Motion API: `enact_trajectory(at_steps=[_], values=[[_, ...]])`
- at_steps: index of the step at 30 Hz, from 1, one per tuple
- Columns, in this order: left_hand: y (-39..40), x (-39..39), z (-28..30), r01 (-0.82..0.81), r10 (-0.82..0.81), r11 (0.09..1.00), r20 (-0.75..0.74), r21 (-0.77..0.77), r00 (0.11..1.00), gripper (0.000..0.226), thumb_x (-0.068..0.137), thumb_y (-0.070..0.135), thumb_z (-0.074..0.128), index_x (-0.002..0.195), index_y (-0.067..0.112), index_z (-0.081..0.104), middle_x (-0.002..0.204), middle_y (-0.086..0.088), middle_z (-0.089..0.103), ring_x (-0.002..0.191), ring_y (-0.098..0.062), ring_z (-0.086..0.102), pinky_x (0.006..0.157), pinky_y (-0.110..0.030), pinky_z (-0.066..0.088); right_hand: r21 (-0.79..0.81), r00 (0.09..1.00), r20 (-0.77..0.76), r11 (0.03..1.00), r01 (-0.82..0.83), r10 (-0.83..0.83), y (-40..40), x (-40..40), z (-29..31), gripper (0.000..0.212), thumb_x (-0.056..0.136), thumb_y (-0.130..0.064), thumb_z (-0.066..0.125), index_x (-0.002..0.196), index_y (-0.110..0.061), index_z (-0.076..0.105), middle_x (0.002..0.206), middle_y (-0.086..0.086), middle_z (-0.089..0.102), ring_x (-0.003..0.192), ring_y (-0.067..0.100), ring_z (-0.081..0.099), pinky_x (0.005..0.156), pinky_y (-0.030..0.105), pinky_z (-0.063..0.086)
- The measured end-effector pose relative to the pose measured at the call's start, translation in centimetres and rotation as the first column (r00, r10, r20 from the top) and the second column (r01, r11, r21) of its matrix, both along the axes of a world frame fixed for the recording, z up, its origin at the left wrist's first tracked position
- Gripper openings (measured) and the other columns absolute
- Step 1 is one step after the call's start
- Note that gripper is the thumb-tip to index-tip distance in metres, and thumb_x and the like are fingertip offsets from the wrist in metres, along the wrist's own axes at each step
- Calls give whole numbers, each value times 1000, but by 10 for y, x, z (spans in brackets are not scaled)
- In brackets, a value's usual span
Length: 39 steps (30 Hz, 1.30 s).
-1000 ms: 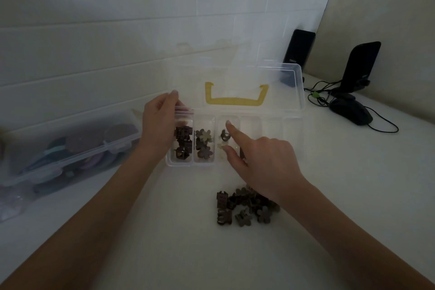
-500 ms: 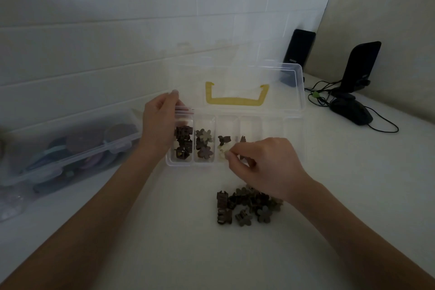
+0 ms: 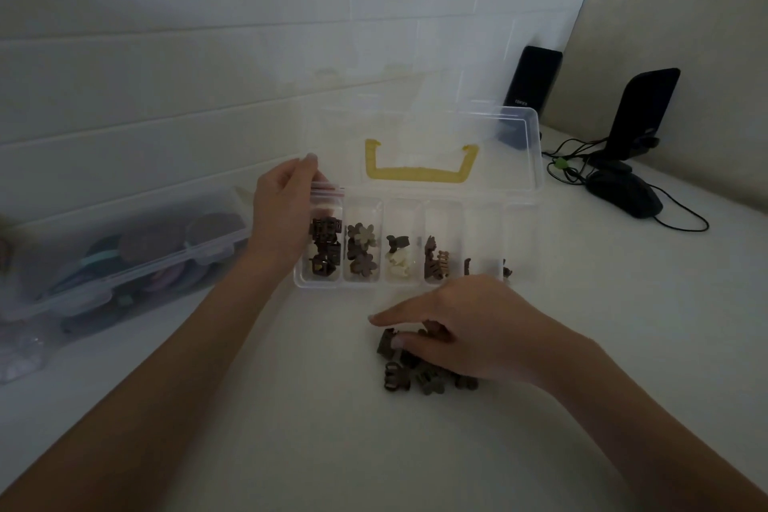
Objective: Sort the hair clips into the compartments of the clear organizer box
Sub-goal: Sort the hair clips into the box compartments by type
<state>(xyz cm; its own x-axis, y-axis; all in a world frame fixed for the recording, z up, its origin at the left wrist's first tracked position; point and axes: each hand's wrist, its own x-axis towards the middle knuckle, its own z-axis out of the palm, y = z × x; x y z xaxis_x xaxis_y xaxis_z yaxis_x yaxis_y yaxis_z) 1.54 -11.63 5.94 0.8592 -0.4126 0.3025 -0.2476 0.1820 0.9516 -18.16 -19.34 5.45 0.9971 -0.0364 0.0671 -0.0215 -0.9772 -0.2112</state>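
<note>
Right hand [image 3: 469, 328] rests palm-down on the pile of loose dark hair clips [image 3: 419, 370] on the white desk, its grip curled with thumb and forefinger closing around a dark clip [image 3: 387, 343] at the pile's left edge; whether that clip is lifted off the desk cannot be told. Left hand [image 3: 286, 216] grips the left end of the clear organizer box [image 3: 415, 283], fingers wrapped over the wall beside the first compartment, where a strip with red stripes [image 3: 328, 190] shows at the fingertips. That box sits towards the back of the desk, just behind the pile, with its lid [image 3: 519, 137] standing open and a yellow handle [image 3: 419, 166] visible through the plastic. From the left, its compartments hold square dark clips, then flower-shaped brown clips, then pale clips with one dark one on top, then ribbed brown clips; the two further right show only a small dark piece each, partly hidden behind the right hand. At the desk's left edge lies a second clear storage case [image 3: 124, 258] filled with round coloured items, blurred. In the far right corner stand two black speakers [image 3: 534, 79] and a black computer mouse [image 3: 623, 195] with tangled cables [image 3: 573, 162].
</note>
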Motion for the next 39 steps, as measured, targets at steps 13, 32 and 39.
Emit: enact_trajectory(at_steps=[13,32,39], values=[[0,4,-3,6,-6,1000,-6,-3,1000,37,98,19,45,62,13,54,53,8,58,48,2,57,49,-14,49,348,976,220,934,-80,2,4,0,-1,21,75,-34,75,96,-33,71,99,-18,64,64,-4,58,60,10,44],[0,1,0,-14,14,1000,-2,-7,1000,37,97,17,45,62,12,53,58,1,56,45,3,57,46,-11,45,561,829,441,826,42,-342,-3,1,-1,35,80,-8,71,105,-32,65,87,-22,67,70,7,64,55,10,43],[1,0,1,3,-3,1000,-27,-17,1000,36,97,17,45,62,11,52,61,-2,55,44,4,55,46,-11,45,475,777,515,875,95,-363,-7,1,-2,36,83,-9,68,95,-38,49,97,-25,64,74,5,64,51,18,47]])
